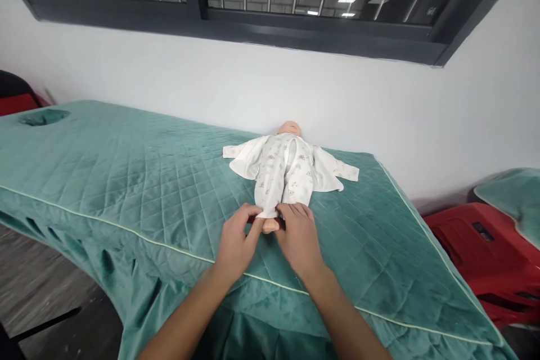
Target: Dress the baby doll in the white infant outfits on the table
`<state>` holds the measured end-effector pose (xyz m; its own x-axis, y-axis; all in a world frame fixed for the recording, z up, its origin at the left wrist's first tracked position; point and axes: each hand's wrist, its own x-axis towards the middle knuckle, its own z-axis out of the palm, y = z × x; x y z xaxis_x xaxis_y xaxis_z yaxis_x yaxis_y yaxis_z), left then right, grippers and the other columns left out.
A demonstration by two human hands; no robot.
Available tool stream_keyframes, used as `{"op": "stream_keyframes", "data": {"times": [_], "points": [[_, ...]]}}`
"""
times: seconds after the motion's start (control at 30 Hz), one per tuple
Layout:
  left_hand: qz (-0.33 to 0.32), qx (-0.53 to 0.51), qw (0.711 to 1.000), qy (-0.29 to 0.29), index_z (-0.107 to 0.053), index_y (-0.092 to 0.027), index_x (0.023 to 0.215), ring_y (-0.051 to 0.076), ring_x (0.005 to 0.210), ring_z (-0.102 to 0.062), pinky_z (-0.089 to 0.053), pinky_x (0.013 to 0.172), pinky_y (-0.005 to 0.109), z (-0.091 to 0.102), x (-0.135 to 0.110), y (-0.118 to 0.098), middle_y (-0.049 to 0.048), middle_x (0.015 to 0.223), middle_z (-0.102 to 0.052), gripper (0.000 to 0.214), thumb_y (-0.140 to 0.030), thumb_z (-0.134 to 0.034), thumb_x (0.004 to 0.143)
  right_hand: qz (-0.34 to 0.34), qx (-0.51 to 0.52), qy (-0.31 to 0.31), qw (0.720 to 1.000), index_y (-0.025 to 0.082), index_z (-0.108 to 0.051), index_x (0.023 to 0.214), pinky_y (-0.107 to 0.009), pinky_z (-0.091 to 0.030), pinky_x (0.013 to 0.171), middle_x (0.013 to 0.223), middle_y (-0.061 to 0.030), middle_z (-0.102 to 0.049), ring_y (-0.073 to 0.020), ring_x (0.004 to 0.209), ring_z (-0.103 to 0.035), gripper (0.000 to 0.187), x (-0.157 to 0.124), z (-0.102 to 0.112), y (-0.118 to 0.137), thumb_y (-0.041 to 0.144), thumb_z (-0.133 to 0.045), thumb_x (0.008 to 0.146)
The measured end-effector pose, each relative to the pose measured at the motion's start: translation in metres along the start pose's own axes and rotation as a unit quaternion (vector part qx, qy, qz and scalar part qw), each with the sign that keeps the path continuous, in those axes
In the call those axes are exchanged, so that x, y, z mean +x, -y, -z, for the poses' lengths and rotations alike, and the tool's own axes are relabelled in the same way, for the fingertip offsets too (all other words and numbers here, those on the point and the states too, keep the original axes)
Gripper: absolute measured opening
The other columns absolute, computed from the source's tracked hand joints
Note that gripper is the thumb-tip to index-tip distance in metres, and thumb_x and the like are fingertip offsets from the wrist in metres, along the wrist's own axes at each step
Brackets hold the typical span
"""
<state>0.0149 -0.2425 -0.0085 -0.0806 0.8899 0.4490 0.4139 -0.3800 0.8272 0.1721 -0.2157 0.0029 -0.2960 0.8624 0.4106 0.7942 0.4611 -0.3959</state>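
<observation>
A baby doll [290, 129] lies on its back on a green quilted bed [139, 180], head toward the white wall. It wears a white printed sleepsuit [285, 171] with sleeves spread out. My left hand [236, 244] pinches the cuff of the doll's left-side trouser leg, where a bare foot [270, 226] sticks out. My right hand [298, 236] rests at the other leg's hem, fingers curled on the cloth.
The bed has a face hole [44, 117] at the far left and pale piping along its edge. A red stool or cart [485, 247] stands at the right beside another green-covered bed [512, 194]. A dark-framed window runs above.
</observation>
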Motion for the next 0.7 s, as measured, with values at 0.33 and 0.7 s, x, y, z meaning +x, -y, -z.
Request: {"op": "stream_keyframes", "data": {"times": [0.33, 0.7], "points": [[0.153, -0.107, 0.982, -0.036, -0.064, -0.02, 0.095, 0.016, 0.079, -0.063, -0.047, 0.072, 0.026, 0.003, -0.015, 0.022, 0.0007, 0.084, -0.068, 0.018, -0.037, -0.059, 0.093, 0.011, 0.104, 0.015, 0.994, 0.023, -0.061, 0.093, -0.038, -0.039, 0.098, 0.09, -0.0004, -0.068, -0.0194, 0.093, -0.061, 0.011, -0.004, 0.01, -0.003, 0.015, -0.054, 0.092], [-0.023, 0.044, 0.996, 0.069, -0.06, -0.021, 0.094, 0.013, 0.08, -0.061, -0.044, 0.075, 0.025, 0.0, -0.013, 0.009, -0.0009, 0.086, -0.064, 0.017, -0.03, -0.048, 0.1, -0.067, 0.023, 0.02, 0.997, 0.021, -0.059, 0.086, -0.035, -0.037, 0.086, 0.083, 0.0014, -0.066, -0.0177, 0.08, -0.061, 0.007, -0.002, 0.003, -0.001, 0.015, -0.06, 0.089]]}}
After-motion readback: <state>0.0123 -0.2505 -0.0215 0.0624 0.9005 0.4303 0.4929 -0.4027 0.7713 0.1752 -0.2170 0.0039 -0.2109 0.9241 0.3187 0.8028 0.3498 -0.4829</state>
